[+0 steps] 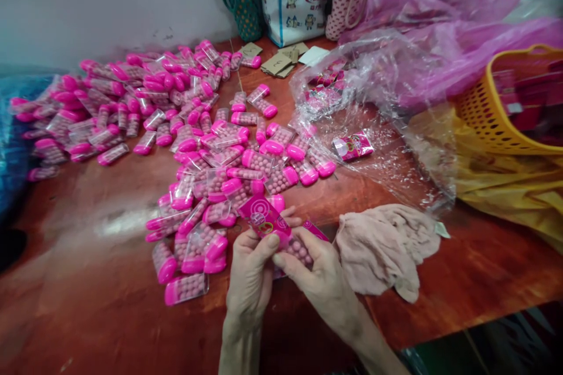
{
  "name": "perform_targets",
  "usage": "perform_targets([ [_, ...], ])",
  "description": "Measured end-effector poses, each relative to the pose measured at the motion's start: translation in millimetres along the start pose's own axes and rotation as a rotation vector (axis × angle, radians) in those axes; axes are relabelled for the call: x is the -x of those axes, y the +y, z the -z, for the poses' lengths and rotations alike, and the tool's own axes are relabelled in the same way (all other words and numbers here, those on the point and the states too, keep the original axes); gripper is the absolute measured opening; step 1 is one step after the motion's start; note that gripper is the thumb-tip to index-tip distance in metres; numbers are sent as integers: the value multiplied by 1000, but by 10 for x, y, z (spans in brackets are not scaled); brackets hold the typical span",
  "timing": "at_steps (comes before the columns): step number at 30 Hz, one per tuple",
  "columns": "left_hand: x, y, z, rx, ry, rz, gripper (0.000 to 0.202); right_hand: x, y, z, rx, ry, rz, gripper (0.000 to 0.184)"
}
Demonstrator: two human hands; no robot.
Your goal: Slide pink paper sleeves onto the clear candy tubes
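Close together over the table's near half, both hands work at one spot. My left hand (251, 272) pinches a magenta printed packet sleeve (265, 217) between thumb and fingers. Closed around a small see-through candy container (301, 249) with pink balls is my right hand (323, 275); the container's upper end meets the sleeve, and I cannot tell whether it is inside. Another magenta printed piece (315, 230) shows behind the right fingers. Many similar containers with bright pink caps (187, 288) lie in a loose pile to the left and ahead.
A pinkish cloth (382, 246) lies right of my hands on the red-brown table (109, 234). Beyond it are a crumpled see-through bag (396, 123), a loose printed sleeve (353, 145) and a yellow basket (484, 105). Cardboard pieces (278, 63) and a white printed bag (292, 0) stand farther back.
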State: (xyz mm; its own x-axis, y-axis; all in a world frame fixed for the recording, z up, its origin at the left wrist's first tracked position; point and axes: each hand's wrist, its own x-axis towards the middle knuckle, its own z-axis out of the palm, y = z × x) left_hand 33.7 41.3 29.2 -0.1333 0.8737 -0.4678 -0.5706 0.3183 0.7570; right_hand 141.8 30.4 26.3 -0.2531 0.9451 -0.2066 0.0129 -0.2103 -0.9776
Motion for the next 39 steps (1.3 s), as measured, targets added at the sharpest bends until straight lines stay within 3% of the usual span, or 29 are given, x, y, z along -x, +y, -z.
perform_targets([
  [4,-29,-6,11,125,123,-85,8,72,36,-82,121,37,-65,17],
  [10,-5,-126,-37,118,53,121,20,125,170,-230,191,274,-79,27],
  [18,-17,-48,20,159,88,-20,18,58,69,-107,142,21,-106,20],
  [21,-25,-78,20,136,130,-53,13,59,89,-155,142,52,-111,20],
  [27,-4,-137,-40,151,75,71,23,45,138,-249,150,185,-44,21],
  [34,-17,-80,30,105,61,-1,18,48,113,-219,140,81,-54,18],
  [39,-5,-59,-24,-10,-18,68,18,88,182,-260,200,151,10,22],
])
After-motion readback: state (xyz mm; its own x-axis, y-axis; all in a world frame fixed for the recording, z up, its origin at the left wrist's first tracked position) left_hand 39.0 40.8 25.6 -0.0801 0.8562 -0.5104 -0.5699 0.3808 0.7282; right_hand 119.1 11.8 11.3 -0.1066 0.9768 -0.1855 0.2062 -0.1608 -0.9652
